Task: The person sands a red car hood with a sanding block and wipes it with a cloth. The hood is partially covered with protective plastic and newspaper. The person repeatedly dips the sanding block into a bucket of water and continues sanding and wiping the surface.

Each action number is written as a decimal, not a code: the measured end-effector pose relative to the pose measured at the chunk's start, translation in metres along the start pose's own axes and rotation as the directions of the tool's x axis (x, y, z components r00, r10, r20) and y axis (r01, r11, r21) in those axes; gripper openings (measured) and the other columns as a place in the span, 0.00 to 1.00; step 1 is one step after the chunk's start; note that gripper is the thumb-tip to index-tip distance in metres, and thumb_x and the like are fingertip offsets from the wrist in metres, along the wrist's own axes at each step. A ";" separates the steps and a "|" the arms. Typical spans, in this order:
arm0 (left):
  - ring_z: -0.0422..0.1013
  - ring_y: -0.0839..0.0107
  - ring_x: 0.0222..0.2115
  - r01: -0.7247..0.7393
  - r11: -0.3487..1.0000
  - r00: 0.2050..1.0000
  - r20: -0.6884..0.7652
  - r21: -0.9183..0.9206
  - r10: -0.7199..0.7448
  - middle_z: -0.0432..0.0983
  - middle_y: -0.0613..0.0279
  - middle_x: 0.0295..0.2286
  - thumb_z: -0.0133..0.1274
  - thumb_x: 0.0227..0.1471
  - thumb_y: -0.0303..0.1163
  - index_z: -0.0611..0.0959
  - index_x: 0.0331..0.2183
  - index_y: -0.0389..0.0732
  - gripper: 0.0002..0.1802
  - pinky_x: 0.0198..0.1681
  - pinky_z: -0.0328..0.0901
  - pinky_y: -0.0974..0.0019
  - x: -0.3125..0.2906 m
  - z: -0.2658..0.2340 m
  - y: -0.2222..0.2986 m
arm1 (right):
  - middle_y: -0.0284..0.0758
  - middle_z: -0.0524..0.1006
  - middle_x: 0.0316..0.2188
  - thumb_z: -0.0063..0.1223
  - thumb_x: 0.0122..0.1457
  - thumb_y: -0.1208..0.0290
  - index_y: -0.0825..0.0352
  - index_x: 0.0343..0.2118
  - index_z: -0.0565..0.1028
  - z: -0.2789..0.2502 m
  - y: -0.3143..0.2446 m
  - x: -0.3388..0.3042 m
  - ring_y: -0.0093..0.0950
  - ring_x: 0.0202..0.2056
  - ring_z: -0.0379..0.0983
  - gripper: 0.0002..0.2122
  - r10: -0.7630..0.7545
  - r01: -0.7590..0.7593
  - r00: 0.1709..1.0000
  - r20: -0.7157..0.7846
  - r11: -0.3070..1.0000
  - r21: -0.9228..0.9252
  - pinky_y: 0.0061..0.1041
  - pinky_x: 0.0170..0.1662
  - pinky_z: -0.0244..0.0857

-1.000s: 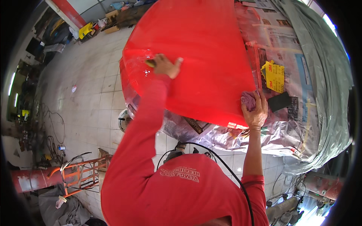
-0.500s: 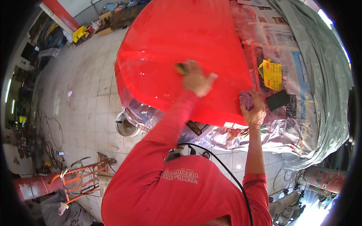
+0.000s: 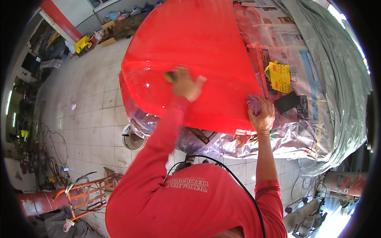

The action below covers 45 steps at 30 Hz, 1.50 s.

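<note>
A large glossy red panel (image 3: 198,43) lies in front of me, wet and shiny, over a car masked with newspaper and silver plastic sheeting. My left hand (image 3: 186,84) presses a small yellow-and-dark sanding pad (image 3: 170,76) flat on the panel near its left middle. My right hand (image 3: 262,117) rests on the panel's right lower edge and grips a crumpled pink cloth (image 3: 254,104).
A yellow sheet of sandpaper (image 3: 281,77) and a dark block (image 3: 287,102) lie on the newspaper right of the panel. A round bucket (image 3: 133,139) stands on the tiled floor below the panel. An orange hand truck (image 3: 85,194) lies at lower left. Clutter lines the far wall.
My left hand has slid the pad rightward across the panel from near its left edge to its middle. My right hand has stayed on the edge with the cloth.
</note>
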<state>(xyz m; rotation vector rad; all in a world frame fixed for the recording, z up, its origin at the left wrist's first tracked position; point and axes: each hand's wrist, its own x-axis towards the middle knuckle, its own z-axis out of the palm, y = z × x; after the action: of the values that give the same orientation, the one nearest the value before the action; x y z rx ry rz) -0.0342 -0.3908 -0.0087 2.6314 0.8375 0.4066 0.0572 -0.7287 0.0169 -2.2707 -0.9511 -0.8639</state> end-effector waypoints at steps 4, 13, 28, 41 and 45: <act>0.43 0.45 0.75 -0.342 0.930 0.924 0.130 -0.137 0.359 0.50 0.38 0.73 0.43 0.65 0.70 0.60 0.71 0.28 0.57 0.77 0.41 0.49 -0.101 0.004 0.079 | 0.39 0.83 0.47 0.70 0.47 0.68 0.63 0.50 0.81 -0.010 -0.001 -0.004 0.44 0.47 0.79 0.24 0.031 -0.030 0.998 0.055 1.000 -0.008 0.42 0.54 0.74; 0.44 0.47 0.75 0.175 0.978 0.984 -0.059 0.116 -0.169 0.52 0.39 0.72 0.36 0.67 0.72 0.58 0.71 0.27 0.57 0.77 0.41 0.49 -0.031 -0.039 -0.104 | 0.38 0.83 0.47 0.71 0.47 0.67 0.61 0.51 0.82 -0.003 -0.011 0.001 0.44 0.46 0.79 0.24 -0.001 0.001 1.000 0.016 1.000 0.020 0.42 0.54 0.74; 0.45 0.44 0.75 0.178 0.968 0.959 -0.253 0.179 -0.129 0.52 0.34 0.71 0.42 0.65 0.71 0.62 0.70 0.27 0.57 0.77 0.44 0.46 -0.114 -0.023 -0.091 | 0.39 0.82 0.44 0.72 0.46 0.66 0.63 0.46 0.82 -0.001 -0.008 0.004 0.46 0.46 0.77 0.22 -0.012 0.012 1.000 0.026 1.000 0.001 0.44 0.53 0.73; 0.40 0.40 0.75 0.218 0.971 0.879 -0.412 -0.100 -0.239 0.44 0.35 0.74 0.45 0.69 0.62 0.56 0.73 0.33 0.50 0.77 0.41 0.48 -0.136 0.009 -0.053 | 0.42 0.75 0.62 0.72 0.49 0.54 0.60 0.54 0.78 0.056 0.042 0.100 0.45 0.64 0.70 0.29 -0.529 0.364 0.734 0.425 0.835 0.412 0.46 0.67 0.64; 0.38 0.39 0.76 -0.099 0.957 0.971 -0.239 -0.272 0.032 0.41 0.32 0.74 0.52 0.65 0.60 0.53 0.75 0.35 0.53 0.77 0.39 0.45 -0.223 0.071 0.119 | 0.42 0.73 0.65 0.72 0.49 0.50 0.61 0.56 0.78 0.080 0.048 0.135 0.44 0.69 0.65 0.32 -0.584 0.367 0.621 0.524 0.806 0.464 0.47 0.73 0.56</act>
<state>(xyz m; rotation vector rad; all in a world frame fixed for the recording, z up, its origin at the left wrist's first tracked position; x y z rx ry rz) -0.1233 -0.6320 -0.0598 2.3794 0.7005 0.8028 0.1956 -0.6477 0.0507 -2.0514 -1.9365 -0.0281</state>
